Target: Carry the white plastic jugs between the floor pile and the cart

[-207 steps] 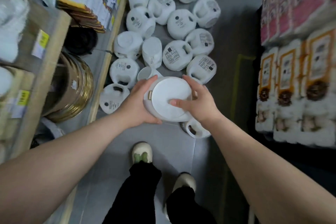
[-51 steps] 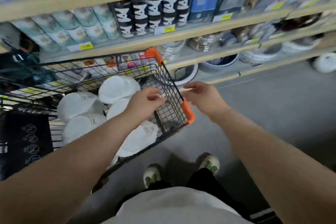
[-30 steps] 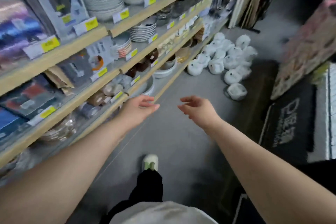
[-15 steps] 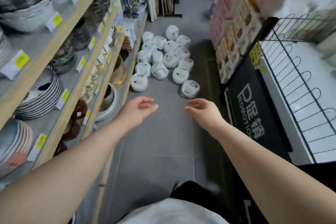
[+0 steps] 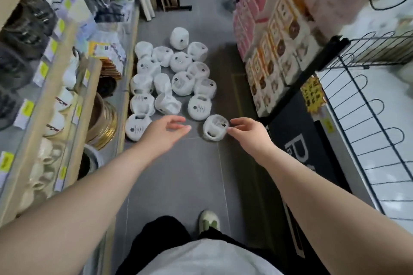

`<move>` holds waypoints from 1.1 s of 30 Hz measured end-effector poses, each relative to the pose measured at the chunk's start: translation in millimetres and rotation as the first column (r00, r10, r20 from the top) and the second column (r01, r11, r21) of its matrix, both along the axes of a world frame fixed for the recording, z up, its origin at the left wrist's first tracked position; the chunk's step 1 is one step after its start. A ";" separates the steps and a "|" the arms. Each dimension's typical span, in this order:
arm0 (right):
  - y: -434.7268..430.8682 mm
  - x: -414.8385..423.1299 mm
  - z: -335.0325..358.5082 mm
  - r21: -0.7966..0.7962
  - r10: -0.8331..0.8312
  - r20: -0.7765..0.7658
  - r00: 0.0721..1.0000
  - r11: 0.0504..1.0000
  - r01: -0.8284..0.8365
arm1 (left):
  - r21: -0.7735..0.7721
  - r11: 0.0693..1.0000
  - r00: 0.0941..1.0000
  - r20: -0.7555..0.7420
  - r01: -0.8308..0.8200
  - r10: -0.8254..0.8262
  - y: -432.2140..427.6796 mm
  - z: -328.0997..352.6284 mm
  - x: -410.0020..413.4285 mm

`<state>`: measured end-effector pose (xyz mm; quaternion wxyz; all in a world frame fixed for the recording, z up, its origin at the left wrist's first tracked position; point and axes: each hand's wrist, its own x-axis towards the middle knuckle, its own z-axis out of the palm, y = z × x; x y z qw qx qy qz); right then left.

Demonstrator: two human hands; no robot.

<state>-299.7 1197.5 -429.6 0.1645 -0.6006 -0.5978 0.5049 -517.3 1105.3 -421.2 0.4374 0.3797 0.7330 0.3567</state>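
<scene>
Aisle floor [image 5: 178, 176] of grey tile runs ahead of us, and on it lies a heap of white wrapped pots [image 5: 172, 78], each with a handle opening and a small printed label. We take the nearest white pot [image 5: 215, 127] as our landmark: it lies apart from the heap, at the heap's near right edge, tipped on its side with its handle slot toward us and its labelled face turned up. It looks nearly round, so we cannot tell a long axis.

Our right hand [image 5: 249, 135] reaches out just right of that pot, fingers loosely curled with thumb and forefinger spread; the fingertips [image 5: 230, 130] come to the pot's right edge, but we cannot tell whether they touch it. Our left hand [image 5: 164, 133] hangs just left of the pot, fingers extended and relaxed, holding nothing.

Far left of the pot stand wooden shelves [image 5: 55, 105] with crockery and yellow price tags. Right of the pot rise stacked pink and white boxes [image 5: 268, 40], and nearer us a black wire rack [image 5: 366, 105]. Near side of the pot, our shoe [image 5: 209, 221] rests on the tile.
</scene>
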 end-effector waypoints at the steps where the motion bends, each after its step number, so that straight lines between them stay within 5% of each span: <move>1: 14.8 -7.2 -3.0 -0.008 -0.010 0.002 1.000 1.000 0.010 | -0.008 1.000 1.000 0.001 0.005 -0.005 16.4 -3.5 -7.8; 18: 230.9 -101.3 -180.9 -0.165 -0.278 0.183 0.943 0.937 0.308 | -0.241 0.901 0.932 0.047 0.360 -0.359 296.2 -178.3 -109.5; 27: 261.3 -70.0 -430.4 -0.234 -0.320 0.200 0.926 0.902 0.363 | -0.298 0.868 0.907 -0.017 0.398 -0.422 356.2 -435.3 -83.2; 33: 271.4 -58.5 -584.7 -0.242 -0.336 0.083 0.938 0.907 0.346 | -0.261 0.843 0.879 0.050 0.470 -0.475 377.1 -607.5 -64.5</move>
